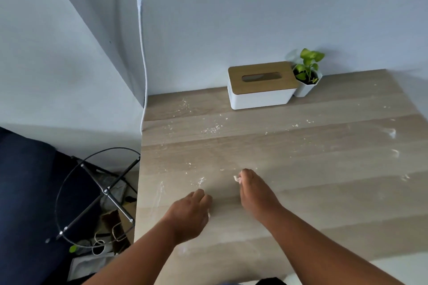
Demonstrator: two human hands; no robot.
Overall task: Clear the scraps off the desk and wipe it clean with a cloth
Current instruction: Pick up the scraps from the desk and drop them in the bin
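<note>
left hand (190, 213): near edge of the desk, around 6 o'clock, knuckles up and fingers curled under. A bit of white peeks out under the fingertips, so it looks like it's clutching a scrap, can't really make it out though.

right hand (253, 190): just past the left one, a bit toward 1 o'clock of it. Fingertips pinch a small white scrap (236, 178) right at the desk surface.

desk (324, 192): light wood grain, takes up the whole right side.

scraps (213, 128): tiny white bits everywhere. A patch sits just ahead of the left hand, a long streak at 9 o'clock near the left edge, more sprinkled toward 12, and a few bigger curls out at 3 o'clock.

tissue box (261, 87): white with a wooden lid, far back at 12 o'clock against the wall. No writing on it that I can read.

potted plant (306, 74): small green thing in a white pot, touching the box's right end.

off the desk: black wire stand (99, 194) at 9 o'clock down on the floor, cluttered stuff under it. White cable (142, 53) hangs down the wall corner.
</note>
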